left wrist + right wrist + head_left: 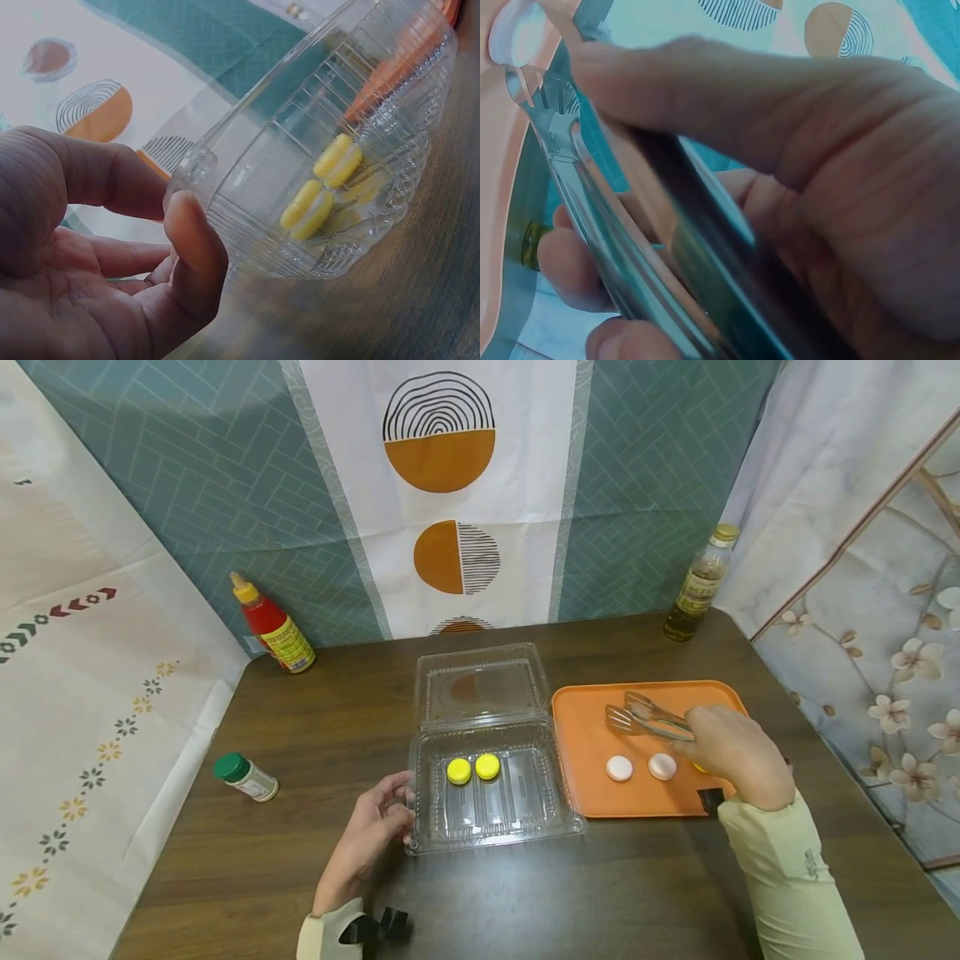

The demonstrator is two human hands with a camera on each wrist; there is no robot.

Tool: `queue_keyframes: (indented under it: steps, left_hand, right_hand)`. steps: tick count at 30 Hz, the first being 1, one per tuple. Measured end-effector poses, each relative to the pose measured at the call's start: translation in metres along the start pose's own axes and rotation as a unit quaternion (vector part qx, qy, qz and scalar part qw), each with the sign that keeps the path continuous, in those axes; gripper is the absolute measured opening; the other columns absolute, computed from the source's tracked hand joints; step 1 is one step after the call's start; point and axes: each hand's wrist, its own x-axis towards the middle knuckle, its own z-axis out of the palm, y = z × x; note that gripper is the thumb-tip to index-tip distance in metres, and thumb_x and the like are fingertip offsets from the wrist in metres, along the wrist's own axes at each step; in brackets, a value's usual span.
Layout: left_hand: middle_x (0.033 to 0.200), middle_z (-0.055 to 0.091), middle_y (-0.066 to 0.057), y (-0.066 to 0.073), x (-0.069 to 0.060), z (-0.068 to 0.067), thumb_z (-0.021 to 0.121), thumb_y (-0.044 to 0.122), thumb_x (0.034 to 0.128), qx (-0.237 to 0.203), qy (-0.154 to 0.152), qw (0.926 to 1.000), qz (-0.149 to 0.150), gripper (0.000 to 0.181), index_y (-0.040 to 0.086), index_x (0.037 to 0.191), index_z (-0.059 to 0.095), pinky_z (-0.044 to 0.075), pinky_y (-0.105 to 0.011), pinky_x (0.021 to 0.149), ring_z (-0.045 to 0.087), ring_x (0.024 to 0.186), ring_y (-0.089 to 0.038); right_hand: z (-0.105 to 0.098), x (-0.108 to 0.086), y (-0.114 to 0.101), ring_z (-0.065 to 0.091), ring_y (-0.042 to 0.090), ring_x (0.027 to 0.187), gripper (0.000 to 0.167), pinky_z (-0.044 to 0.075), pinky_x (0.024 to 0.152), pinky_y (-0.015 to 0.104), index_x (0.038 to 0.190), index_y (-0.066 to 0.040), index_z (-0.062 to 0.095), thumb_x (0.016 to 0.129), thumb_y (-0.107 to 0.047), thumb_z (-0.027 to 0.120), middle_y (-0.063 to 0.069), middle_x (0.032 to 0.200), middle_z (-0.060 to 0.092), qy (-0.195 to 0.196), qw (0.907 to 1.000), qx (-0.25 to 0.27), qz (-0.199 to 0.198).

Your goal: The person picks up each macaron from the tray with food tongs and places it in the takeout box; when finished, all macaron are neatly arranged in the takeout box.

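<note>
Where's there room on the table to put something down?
Bare table lies between the red bottle, green-capped jar and box; more lies on the near side of the box and tray. The tray is crowded around the tongs, white discs and right grip.

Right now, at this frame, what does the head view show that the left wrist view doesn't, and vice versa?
Only the head view: the right hand gripping slotted tongs over the tray, two white macarons, the red squeeze bottle and the green-capped shaker.

Only the left wrist view: the pale filling between the yellow shells, seen side-on.

Both: the left hand holding the edge of the clear clamshell container, two yellow macarons inside it, the orange tray, and the patterned cloth behind.
</note>
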Motion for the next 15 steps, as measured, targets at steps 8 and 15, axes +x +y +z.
queue_keyframes:
  steps: [8, 15]
  left_hand:
    - [0.104, 0.049, -0.019, 0.0001, 0.0005, 0.0004, 0.051, -0.018, 0.0833, -0.019, -0.006, 0.9998, 0.000, 0.059, -0.014, 0.142, 0.042, 0.050, -0.024, 0.052, 0.050, 0.062, -0.014]
    - [0.103, 0.048, -0.018, -0.0009, 0.0007, 0.0004, 0.049, -0.018, 0.0833, -0.022, -0.005, 0.9998, -0.001, 0.059, -0.013, 0.142, 0.042, 0.050, -0.024, 0.052, 0.049, 0.062, -0.014]
  right_hand:
    - [0.0017, 0.0029, 0.0017, 0.040, 0.019, 0.057, 0.029, 0.030, 0.053, 0.032, 0.069, -0.009, 0.054, 0.091, -0.017, 0.071, 0.002, 0.064, 0.040, -0.002, 1.0000, -0.010, 0.001]
    - [0.0010, 0.0030, 0.0015, 0.041, 0.019, 0.057, 0.028, 0.030, 0.052, 0.033, 0.070, -0.010, 0.056, 0.091, -0.018, 0.072, 0.002, 0.065, 0.042, 0.004, 0.9997, -0.023, -0.003]
